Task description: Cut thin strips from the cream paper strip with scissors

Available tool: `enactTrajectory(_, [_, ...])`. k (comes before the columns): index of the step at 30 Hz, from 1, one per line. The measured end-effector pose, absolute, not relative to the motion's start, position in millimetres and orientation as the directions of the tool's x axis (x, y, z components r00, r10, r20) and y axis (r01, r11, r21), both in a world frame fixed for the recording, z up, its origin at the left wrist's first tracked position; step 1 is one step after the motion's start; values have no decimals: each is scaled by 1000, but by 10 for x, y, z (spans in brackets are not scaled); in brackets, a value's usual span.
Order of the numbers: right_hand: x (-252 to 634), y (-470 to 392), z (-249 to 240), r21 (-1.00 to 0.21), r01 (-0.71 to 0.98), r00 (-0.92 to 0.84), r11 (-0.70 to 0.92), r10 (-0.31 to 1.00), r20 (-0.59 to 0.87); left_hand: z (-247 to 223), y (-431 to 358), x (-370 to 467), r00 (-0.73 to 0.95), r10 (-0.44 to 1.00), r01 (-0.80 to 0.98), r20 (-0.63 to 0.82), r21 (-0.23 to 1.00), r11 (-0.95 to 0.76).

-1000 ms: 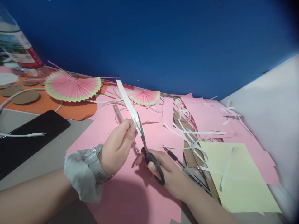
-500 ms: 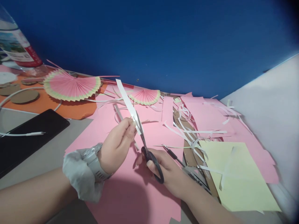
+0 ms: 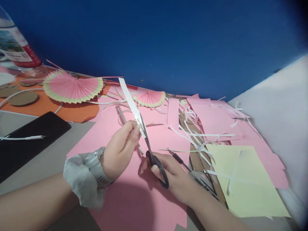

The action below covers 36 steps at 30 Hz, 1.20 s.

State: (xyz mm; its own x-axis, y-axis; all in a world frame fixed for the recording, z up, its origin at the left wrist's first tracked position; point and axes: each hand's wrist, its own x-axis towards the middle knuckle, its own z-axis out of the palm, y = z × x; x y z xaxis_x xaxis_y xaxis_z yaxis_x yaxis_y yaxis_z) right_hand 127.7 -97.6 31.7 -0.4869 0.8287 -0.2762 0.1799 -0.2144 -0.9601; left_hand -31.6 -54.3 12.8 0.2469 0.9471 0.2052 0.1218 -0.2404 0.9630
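My left hand (image 3: 121,149) pinches a white paper strip (image 3: 129,98) near its lower end; the strip slants up and away to the left. In my right hand (image 3: 166,171) are black-handled scissors (image 3: 157,166), my thumb and fingers in the loops. The blades lie along the right side of the strip, next to my left fingertips. Whether they bite into the paper at this instant I cannot tell. Both hands are above a pink paper sheet (image 3: 130,173). A pen (image 3: 176,156) lies just beyond my right hand.
Two pleated pink paper fans (image 3: 74,88) with yellow-green edges sit at the back. A dark phone (image 3: 31,144), a cable, cardboard discs (image 3: 24,98) and a plastic bottle (image 3: 18,45) are at left. Paper scraps (image 3: 192,133) and a pale yellow sheet (image 3: 247,179) lie right. A blue wall (image 3: 154,41) stands behind.
The strip's upper end has tilted slightly up and to the left. Both hands keep nearly the same place and grip; the whole view has shifted a little.
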Motion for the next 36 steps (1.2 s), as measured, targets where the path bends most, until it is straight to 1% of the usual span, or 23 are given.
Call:
enactTrajectory(5, [1284, -988, 310, -962, 138, -486, -235, 830, -273, 134, -545, -317, 244, 951, 147, 193, 961, -233])
enactTrajectory(17, [1286, -985, 289, -961, 137, -495, -240, 824, -276, 133, -546, -316, 229, 952, 158, 202, 958, -241])
enactTrajectory(22, [1276, -990, 290, -966, 166, -491, -196, 834, -253, 138, -554, -314, 226, 949, 119, 220, 961, -251])
enactTrajectory(30, [1286, -997, 266, -966, 149, -498, -211, 828, -258, 139, -565, -311, 244, 950, 73, 195, 973, -218])
enactTrajectory(36, [1279, -999, 291, -962, 180, -495, -204, 827, -267, 145, -568, -318, 251, 953, 55, 169, 981, -189])
